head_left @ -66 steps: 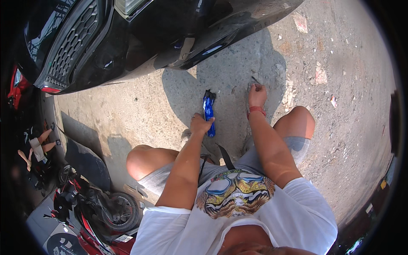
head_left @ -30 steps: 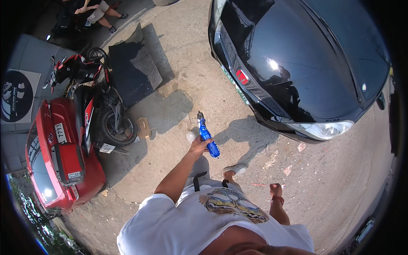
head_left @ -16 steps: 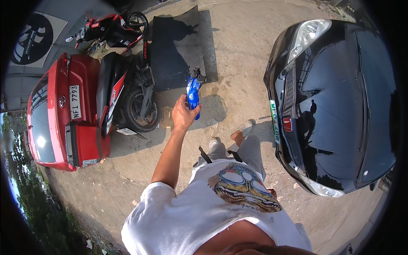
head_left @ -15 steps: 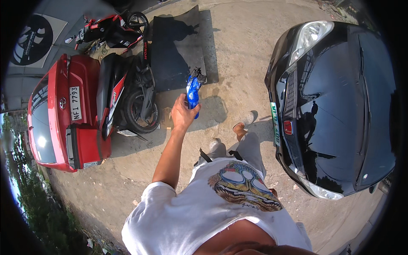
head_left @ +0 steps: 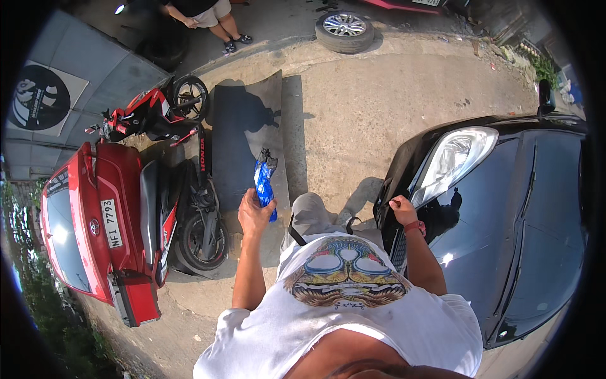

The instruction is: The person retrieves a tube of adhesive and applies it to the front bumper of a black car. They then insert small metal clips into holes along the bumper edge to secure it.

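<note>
Basically only the head view: left hand (head_left: 254, 215) is raised in front of the chest, fingers wrapped tight around the lower end of a blue tool (head_left: 264, 182) with a dark tip, held roughly upright over a dark mat (head_left: 243, 136) lying on the concrete ground (head_left: 379, 88). Right hand (head_left: 401, 210) sits at the front edge of the black car (head_left: 505, 208), just below its headlight (head_left: 454, 161); fingers look curled together, but whether they pinch anything, cannot tell. Progress, as a judgement: tool is in hand and the person stands right at the car's nose, yet the tool touches nothing, so any work on the car appears not yet begun. Left side: red car (head_left: 88, 221) and parked motorcycles (head_left: 189, 208); loose wheel (head_left: 344, 28) lies far up.
</note>
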Demonstrator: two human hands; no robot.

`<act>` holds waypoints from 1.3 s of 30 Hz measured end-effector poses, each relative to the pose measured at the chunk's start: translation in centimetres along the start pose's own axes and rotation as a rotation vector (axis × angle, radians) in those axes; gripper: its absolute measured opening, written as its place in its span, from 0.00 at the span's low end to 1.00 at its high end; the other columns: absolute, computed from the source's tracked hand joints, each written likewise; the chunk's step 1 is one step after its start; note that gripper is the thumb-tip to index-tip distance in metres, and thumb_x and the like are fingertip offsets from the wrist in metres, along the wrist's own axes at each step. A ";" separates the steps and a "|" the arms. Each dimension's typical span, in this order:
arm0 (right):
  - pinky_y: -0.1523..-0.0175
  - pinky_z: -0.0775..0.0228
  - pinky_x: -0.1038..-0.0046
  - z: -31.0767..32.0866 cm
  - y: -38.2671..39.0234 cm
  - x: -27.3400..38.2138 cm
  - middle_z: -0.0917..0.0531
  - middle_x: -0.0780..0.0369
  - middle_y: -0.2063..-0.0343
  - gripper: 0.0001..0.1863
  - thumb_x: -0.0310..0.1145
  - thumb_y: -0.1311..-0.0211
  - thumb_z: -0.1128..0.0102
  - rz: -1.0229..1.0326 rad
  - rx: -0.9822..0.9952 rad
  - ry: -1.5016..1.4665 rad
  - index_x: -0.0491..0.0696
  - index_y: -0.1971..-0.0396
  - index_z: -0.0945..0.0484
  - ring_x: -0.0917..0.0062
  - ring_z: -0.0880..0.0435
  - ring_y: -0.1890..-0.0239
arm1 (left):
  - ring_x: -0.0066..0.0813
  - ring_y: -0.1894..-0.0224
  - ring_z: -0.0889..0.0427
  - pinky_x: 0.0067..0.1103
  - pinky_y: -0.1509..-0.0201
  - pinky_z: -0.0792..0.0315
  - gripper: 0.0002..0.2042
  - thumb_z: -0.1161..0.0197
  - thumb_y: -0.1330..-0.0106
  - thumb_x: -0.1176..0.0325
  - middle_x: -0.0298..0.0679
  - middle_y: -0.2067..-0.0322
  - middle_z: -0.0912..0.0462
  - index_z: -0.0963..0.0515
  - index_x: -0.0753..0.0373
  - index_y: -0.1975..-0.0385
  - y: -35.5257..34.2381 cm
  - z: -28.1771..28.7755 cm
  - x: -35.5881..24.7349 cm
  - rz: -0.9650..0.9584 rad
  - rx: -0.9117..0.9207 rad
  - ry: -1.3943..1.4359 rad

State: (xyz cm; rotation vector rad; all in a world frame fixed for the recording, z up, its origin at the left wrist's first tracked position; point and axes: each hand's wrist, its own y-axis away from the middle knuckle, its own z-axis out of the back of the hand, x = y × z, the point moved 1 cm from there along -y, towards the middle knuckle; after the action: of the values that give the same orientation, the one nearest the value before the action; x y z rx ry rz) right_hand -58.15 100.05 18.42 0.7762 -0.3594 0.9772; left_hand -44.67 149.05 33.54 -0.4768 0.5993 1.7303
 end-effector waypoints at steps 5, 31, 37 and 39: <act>0.49 0.22 0.61 9.2 -24.8 15.8 0.12 0.52 0.60 0.13 0.39 0.34 0.35 0.206 -0.192 0.004 0.46 0.56 0.17 0.56 0.13 0.55 | 0.37 0.67 0.13 0.32 0.56 0.22 0.20 0.22 0.53 0.57 0.40 0.70 0.13 0.21 0.62 0.67 -15.2 -4.1 -5.3 0.051 -0.005 0.094; 0.54 0.21 0.67 18.7 -108.2 32.8 0.11 0.54 0.59 0.30 0.54 0.41 0.29 -0.462 0.090 0.240 0.41 0.53 0.18 0.68 0.11 0.55 | 0.26 0.67 0.16 0.25 0.61 0.21 0.22 0.21 0.47 0.61 0.39 0.70 0.14 0.20 0.65 0.57 -116.1 -16.1 -43.3 0.020 0.109 0.549; 0.55 0.21 0.66 33.6 -143.7 83.8 0.12 0.52 0.60 0.18 0.37 0.30 0.37 0.308 -0.197 0.053 0.41 0.48 0.21 0.64 0.11 0.61 | 0.17 0.67 0.19 0.19 0.59 0.25 0.15 0.21 0.44 0.67 0.32 0.70 0.15 0.21 0.62 0.64 -138.3 -13.0 -47.1 0.008 -0.012 0.679; 0.52 0.22 0.67 36.2 -153.6 89.2 0.13 0.51 0.57 0.20 0.39 0.31 0.36 0.640 -0.401 0.043 0.41 0.47 0.22 0.62 0.12 0.57 | 0.16 0.67 0.20 0.18 0.60 0.25 0.13 0.22 0.43 0.70 0.31 0.70 0.16 0.22 0.61 0.65 -147.1 -14.5 -47.0 0.049 -0.049 0.698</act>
State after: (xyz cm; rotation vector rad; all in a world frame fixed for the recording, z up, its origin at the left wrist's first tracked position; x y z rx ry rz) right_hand 121.33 77.67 31.18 0.2657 -0.7675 1.4556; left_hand 109.40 131.28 29.67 -1.1271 1.0642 1.6082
